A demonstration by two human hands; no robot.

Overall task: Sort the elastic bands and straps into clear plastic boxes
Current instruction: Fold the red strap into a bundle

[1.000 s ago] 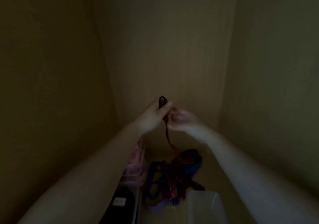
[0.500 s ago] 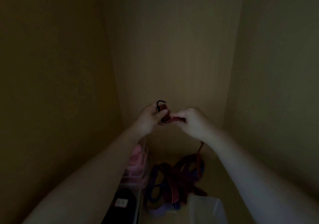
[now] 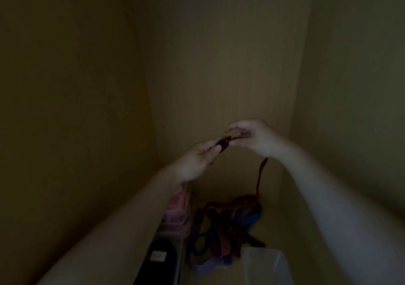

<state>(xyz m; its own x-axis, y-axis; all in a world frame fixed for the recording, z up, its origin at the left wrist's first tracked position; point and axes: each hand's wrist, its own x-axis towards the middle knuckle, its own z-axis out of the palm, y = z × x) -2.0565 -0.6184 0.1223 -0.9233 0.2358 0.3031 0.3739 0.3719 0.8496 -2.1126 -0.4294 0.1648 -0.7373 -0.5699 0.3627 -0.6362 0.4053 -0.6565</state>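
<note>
In dim light, my left hand (image 3: pixel 197 157) pinches the folded end of a red strap (image 3: pixel 260 175) at chest height. My right hand (image 3: pixel 256 137) holds the same strap a little to the right and higher. From under my right hand the strap hangs down into a tangled pile of red, blue and purple straps (image 3: pixel 228 230) on the shelf floor. A clear plastic box (image 3: pixel 265 265) stands in front of the pile, its inside hard to see.
I am looking into a narrow wooden cabinet with walls close on the left, back and right. On the left stands a clear box with pink items (image 3: pixel 177 210). A black object with a white label (image 3: pixel 157 256) lies nearer to me.
My right hand has moved up and to the right along the red strap, and my left hand has dropped slightly. The hanging length has shifted right. The camera tilted a little.
</note>
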